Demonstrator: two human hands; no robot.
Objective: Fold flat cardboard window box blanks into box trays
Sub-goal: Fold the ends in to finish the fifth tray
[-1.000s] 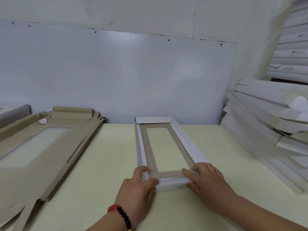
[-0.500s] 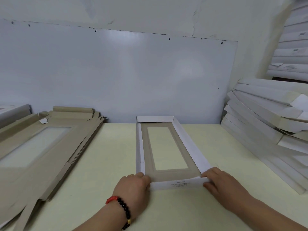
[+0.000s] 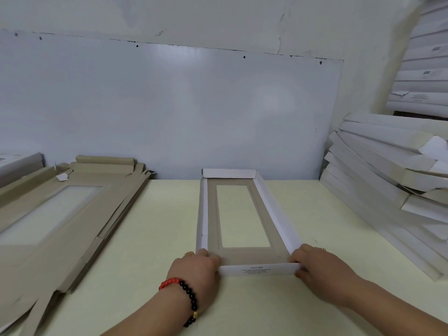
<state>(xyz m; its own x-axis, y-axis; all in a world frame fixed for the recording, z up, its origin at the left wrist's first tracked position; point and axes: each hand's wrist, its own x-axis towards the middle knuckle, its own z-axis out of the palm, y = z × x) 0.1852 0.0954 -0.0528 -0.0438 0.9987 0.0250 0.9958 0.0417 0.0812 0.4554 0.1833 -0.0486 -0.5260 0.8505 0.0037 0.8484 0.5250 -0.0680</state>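
flat blanks (image 3: 55, 214) piled at counter (image 3: 155, 238) left | left hand (image 3: 196, 270) curled on box tray (image 3: 242, 219) near-left corner | tray mid-counter, walls up | right hand (image 3: 320, 267) pinching near-right corner | folded trays (image 3: 388, 170) stacked right

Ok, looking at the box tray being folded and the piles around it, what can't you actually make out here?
Head view only:
- Printed text on the tray's near wall: too small to read.
- Near corners of the box tray: covered by the left hand and right hand.
- Flat blanks: cut off by the left edge.
- Folded trays pile: cut off by the right edge.
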